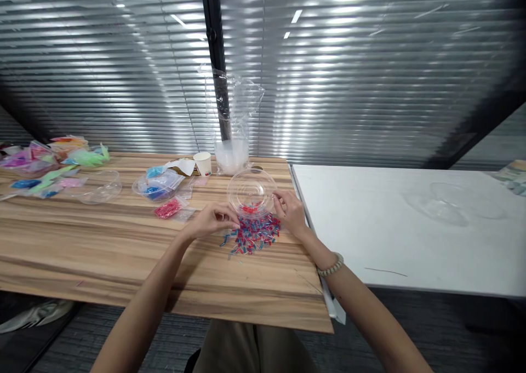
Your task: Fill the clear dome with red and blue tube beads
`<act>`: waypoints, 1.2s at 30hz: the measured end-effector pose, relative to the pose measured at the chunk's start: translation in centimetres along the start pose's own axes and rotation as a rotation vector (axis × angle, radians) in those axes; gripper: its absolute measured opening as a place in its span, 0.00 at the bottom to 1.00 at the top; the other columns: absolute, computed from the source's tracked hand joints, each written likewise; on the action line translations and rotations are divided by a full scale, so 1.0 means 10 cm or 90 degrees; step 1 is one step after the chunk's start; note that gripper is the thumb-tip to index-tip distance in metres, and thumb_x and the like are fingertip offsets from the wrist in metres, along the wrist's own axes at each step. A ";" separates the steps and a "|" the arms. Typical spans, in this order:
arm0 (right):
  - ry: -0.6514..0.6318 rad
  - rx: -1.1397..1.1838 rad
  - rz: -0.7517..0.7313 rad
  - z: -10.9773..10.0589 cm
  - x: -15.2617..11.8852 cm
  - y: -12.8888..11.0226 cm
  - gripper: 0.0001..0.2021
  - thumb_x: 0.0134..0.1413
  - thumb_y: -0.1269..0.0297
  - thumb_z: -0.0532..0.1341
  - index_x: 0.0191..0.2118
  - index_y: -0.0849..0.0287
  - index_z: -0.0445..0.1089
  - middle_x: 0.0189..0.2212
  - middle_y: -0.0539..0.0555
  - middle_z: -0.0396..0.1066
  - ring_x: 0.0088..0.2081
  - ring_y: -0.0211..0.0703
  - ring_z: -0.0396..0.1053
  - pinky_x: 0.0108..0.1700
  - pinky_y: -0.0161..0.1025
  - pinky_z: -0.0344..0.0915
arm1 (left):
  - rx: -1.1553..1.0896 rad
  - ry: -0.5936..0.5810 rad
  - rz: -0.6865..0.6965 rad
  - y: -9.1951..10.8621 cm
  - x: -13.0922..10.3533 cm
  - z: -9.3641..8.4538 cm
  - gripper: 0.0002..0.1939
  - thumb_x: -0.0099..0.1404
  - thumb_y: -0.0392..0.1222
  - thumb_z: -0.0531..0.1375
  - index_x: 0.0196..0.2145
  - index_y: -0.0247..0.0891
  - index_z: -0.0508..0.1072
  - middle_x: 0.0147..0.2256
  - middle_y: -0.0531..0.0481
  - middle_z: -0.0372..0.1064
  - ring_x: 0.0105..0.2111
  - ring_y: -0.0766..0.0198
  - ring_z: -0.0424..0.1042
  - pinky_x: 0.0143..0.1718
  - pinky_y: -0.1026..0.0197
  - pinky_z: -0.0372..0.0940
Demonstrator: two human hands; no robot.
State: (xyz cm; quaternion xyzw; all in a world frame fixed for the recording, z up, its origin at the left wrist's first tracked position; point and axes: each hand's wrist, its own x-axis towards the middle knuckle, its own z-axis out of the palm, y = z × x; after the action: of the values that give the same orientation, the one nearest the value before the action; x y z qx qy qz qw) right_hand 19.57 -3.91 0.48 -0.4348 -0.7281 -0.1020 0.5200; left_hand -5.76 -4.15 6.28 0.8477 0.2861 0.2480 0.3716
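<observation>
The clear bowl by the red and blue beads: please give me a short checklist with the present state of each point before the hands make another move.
1. Clear bowl is near the bead pile: ok, directly behind it.
2. Bowl sits upright: cannot tell, it looks tilted toward the camera.
3. Beads are on the wooden table: ok, none visibly over the edge.
4. Left hand holds beads: cannot tell, fingers are curled.
5. Right hand is at the bowl rim: ok, contact unclear.
6. Paper cup is clear of the hands: ok.
</observation>
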 end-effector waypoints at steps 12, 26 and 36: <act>-0.006 0.000 0.006 0.02 0.00 0.02 0.08 0.57 0.69 0.52 0.40 0.59 0.67 0.34 0.55 0.72 0.35 0.44 0.70 0.37 0.42 0.67 | 0.074 -0.184 0.002 -0.13 0.00 -0.01 0.06 0.56 0.37 0.62 0.33 0.36 0.78 0.35 0.45 0.72 0.35 0.64 0.69 0.38 0.66 0.62; -0.010 0.003 0.002 0.03 -0.02 0.03 0.08 0.57 0.70 0.53 0.40 0.60 0.67 0.35 0.56 0.72 0.36 0.44 0.70 0.37 0.41 0.67 | 0.110 -0.188 -0.008 -0.12 0.01 0.03 0.07 0.53 0.32 0.62 0.31 0.36 0.78 0.34 0.46 0.72 0.33 0.66 0.69 0.36 0.67 0.62; -0.012 0.007 -0.006 0.02 -0.01 0.01 0.09 0.57 0.69 0.52 0.41 0.60 0.66 0.35 0.56 0.72 0.37 0.45 0.70 0.38 0.42 0.67 | 0.115 -0.191 -0.019 -0.20 -0.01 0.05 0.05 0.54 0.37 0.63 0.31 0.35 0.76 0.33 0.47 0.72 0.34 0.65 0.69 0.37 0.66 0.62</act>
State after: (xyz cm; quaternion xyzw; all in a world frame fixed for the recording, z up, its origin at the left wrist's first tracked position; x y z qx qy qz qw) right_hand 19.52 -3.77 0.30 -0.4297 -0.7355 -0.0963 0.5149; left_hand -6.11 -3.34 4.43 0.9008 0.2612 0.0864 0.3359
